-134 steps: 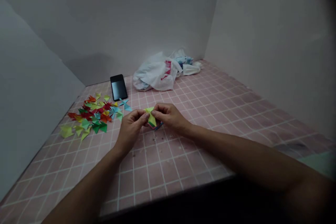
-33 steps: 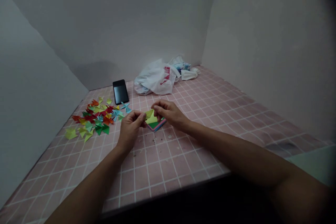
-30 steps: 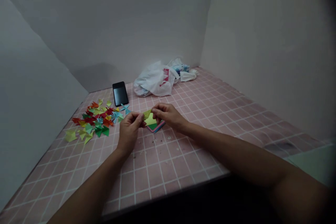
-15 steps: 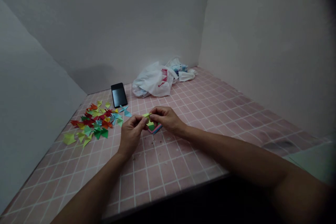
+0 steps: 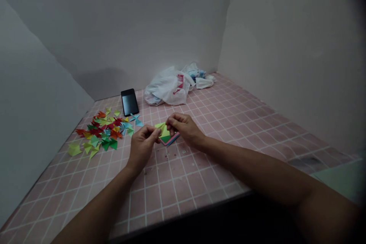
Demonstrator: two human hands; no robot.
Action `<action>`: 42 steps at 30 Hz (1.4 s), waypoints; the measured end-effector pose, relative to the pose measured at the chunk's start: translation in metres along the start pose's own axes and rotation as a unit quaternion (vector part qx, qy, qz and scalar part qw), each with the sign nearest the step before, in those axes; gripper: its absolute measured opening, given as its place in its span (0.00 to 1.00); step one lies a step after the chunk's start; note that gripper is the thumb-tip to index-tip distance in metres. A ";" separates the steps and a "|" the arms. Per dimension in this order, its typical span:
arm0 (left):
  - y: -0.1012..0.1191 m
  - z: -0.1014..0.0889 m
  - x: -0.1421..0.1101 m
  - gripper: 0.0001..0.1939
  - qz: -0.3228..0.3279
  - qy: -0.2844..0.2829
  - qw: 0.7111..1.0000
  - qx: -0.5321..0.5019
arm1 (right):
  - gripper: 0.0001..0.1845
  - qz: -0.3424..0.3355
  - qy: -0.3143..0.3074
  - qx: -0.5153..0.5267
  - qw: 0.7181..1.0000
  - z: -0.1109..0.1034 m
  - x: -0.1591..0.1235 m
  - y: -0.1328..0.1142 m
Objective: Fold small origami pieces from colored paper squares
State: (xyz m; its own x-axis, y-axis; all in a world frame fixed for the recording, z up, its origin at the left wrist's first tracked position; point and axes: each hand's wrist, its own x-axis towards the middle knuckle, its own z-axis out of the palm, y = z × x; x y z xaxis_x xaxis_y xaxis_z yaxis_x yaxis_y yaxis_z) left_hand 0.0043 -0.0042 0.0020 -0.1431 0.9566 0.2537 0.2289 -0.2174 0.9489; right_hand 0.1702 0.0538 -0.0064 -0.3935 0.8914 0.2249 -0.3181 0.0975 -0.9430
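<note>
My left hand (image 5: 143, 141) is closed, thumb and forefinger pinching a small folded piece of yellow paper (image 5: 161, 126). Just right of that piece is my right hand (image 5: 183, 127), its fingers curled and the thumb against the forefinger; whether the paper's edge is between them I cannot make out. Under and behind the fingers lies a small stack of coloured paper squares (image 5: 165, 139), with yellow, green, pink and blue showing. The right hand covers part of this stack.
To the left, many folded paper pieces (image 5: 105, 127) in red, orange, yellow, green and blue lie in a loose heap. A black phone (image 5: 129, 102) lies behind them. White plastic bags (image 5: 167, 85) sit near the back wall. The pink tiled tabletop (image 5: 234, 122) ends at a front edge.
My right hand has shifted slightly right, away from the left fingertips. More of the yellow paper and the stack beneath now shows. The left hand has hardly moved.
</note>
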 end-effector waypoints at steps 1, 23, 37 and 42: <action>-0.001 0.000 0.000 0.10 -0.012 0.004 1.000 -0.018 | 0.16 0.003 0.009 0.001 1.000 -0.001 0.001 0.000; -0.006 0.016 -0.005 0.20 -0.043 -0.036 0.993 -0.104 | 0.24 0.034 -0.048 -0.037 0.998 0.008 0.001 -0.003; 0.024 0.018 0.009 0.18 -0.047 -0.125 0.988 -0.074 | 0.20 -0.044 0.012 -0.087 0.995 0.009 0.005 -0.028; 0.025 0.022 0.007 0.16 -0.059 -0.157 0.984 -0.066 | 0.19 -0.037 0.033 -0.097 0.994 -0.001 -0.002 -0.028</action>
State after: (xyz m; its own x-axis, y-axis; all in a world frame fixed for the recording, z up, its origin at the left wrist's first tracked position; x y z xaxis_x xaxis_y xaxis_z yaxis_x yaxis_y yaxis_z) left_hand 0.0302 0.0013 0.0234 0.1484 0.9848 0.0902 0.0976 -0.1054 0.9896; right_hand 0.1813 0.0499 0.0195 -0.3147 0.9053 0.2852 -0.1686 0.2424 -0.9554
